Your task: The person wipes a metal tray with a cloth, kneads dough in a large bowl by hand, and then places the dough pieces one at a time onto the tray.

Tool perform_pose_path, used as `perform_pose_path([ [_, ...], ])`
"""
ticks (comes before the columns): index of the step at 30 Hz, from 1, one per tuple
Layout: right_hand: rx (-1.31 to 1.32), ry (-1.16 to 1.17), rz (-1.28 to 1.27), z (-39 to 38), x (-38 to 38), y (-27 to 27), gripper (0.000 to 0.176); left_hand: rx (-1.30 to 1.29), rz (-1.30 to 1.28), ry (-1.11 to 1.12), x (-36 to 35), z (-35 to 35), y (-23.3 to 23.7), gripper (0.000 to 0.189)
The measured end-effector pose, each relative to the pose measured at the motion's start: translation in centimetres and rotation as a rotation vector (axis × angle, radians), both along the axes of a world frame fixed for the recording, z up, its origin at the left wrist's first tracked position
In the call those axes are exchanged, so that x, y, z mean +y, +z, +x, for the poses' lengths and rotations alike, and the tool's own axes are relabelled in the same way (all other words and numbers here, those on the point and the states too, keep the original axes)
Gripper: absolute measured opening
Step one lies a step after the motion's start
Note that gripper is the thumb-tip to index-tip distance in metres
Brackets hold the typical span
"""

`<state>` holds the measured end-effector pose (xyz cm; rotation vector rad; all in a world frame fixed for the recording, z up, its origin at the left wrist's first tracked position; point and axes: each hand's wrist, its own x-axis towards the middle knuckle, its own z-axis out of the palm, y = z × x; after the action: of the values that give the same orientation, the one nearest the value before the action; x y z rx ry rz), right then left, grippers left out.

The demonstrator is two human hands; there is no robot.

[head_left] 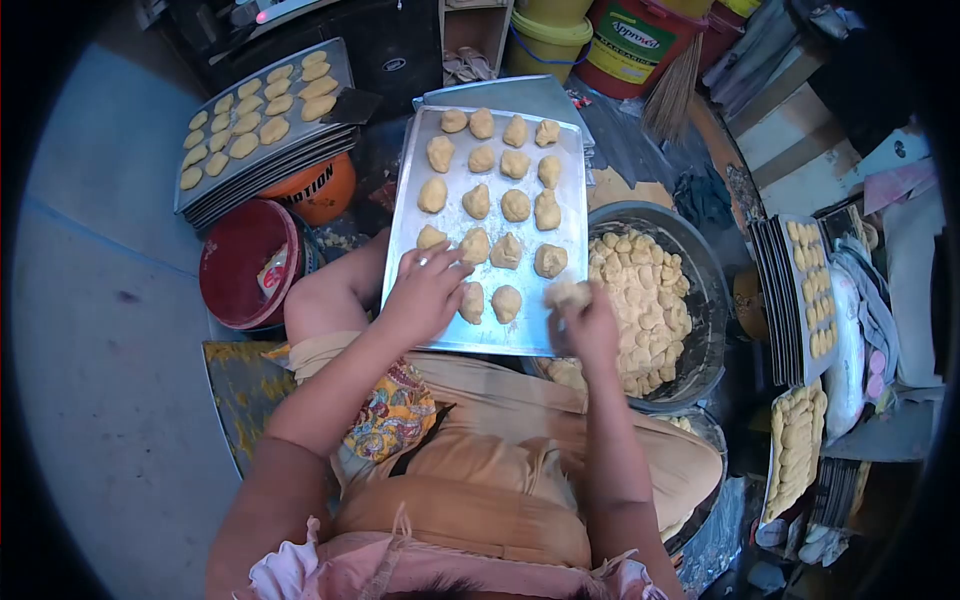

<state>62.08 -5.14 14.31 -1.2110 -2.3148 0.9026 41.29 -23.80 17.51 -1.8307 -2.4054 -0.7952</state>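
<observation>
tray [480, 338] lies across the lap, near edge at the waist. left hand [425, 292] is on its near-left part, palm down, fingers loosely spread and bent, tips on the metal just beside the front dough row, nothing visibly gripped. right hand [588, 325] is at the near-right corner, fingers closed round a dough piece [567, 293], which sits at the tray rim just right of the last lump in the front row. The rest of the tray has shaped dough lumps [515, 205] in rough rows, floury metal between them. Touching the tray's right side: grey bowl [660, 215], heaped with cut dough bits [640, 290]. On the left by the knee: red basin [245, 262], orange round container [322, 188] just beyond it. Above that, stack of trays [260, 172], tilted, top one loaded with lumps. Right edge: more loaded trays [775, 290] stood on edge. Farthest: yellow bucket [545, 40], red bucket [635, 40], broom [672, 95].
</observation>
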Motion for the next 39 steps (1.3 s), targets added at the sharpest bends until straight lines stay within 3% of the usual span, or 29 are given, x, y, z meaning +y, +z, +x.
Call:
perform_pose_path([
  [1,-0.267,0.143,0.016,-0.2,-1.3,-0.6,0.05,0.007,-0.009,0.021,0.7,-0.4,-0.3,0.031],
  [4,-0.201,0.204,0.212,0.2,-3.7,-0.3,0.054,0.078,-0.057,0.104,3.5,-1.6,-1.5,0.035],
  [7,-0.019,0.139,0.269,-0.4,-4.3,0.5,0.045,0.053,-0.203,0.135,5.5,-1.7,-1.6,0.04],
  [10,0.098,0.25,0.033,-0.6,-3.5,-0.8,0.037,0.157,-0.32,0.166,6.6,-2.3,-2.3,0.044],
  [11,0.136,0.185,0.041,-0.6,-3.4,-1.3,0.036,0.191,-0.359,0.188,6.8,-2.2,-2.4,0.044],
  [14,0.24,0.033,0.074,-1.2,-3.7,-1.9,0.029,0.219,-0.09,0.202,5.8,-1.0,-2.1,0.04],
  [17,0.133,0.091,0.064,-1.3,-4.0,-1.3,0.031,0.267,0.049,0.042,4.4,2.0,-2.1,0.032],
  [20,0.027,0.243,0.091,-0.9,-2.9,-0.4,0.039,0.138,-0.095,-0.103,3.8,4.7,-3.6,0.011],
  [23,-0.111,0.183,-0.334,-0.7,-0.2,0.7,0.046,0.126,-0.102,-0.108,3.6,5.0,-3.5,0.011],
  [24,-0.046,0.156,-0.138,-0.8,0.7,-0.2,0.043,0.118,-0.074,-0.093,3.7,5.0,-3.0,0.012],
  [28,0.201,0.122,0.113,-3.8,2.9,-1.6,0.038,0.203,0.112,0.046,5.6,3.6,-1.9,0.017],
  [29,0.231,0.114,0.075,-4.5,3.2,-2.2,0.038,0.257,0.176,0.098,6.5,2.9,-2.2,0.019],
  [30,0.26,0.106,0.037,-5.3,3.3,-2.4,0.037,0.21,0.074,0.108,7.2,2.1,-2.6,0.029],
  [36,0.194,0.178,0.109,-6.6,3.6,-2.6,0.03,0.214,-0.173,0.031,9.3,1.5,-3.2,0.03],
  [39,0.129,0.26,0.12,-6.5,4.5,-1.4,0.028,0.208,-0.017,0.004,9.2,1.2,-3.9,0.026],
])
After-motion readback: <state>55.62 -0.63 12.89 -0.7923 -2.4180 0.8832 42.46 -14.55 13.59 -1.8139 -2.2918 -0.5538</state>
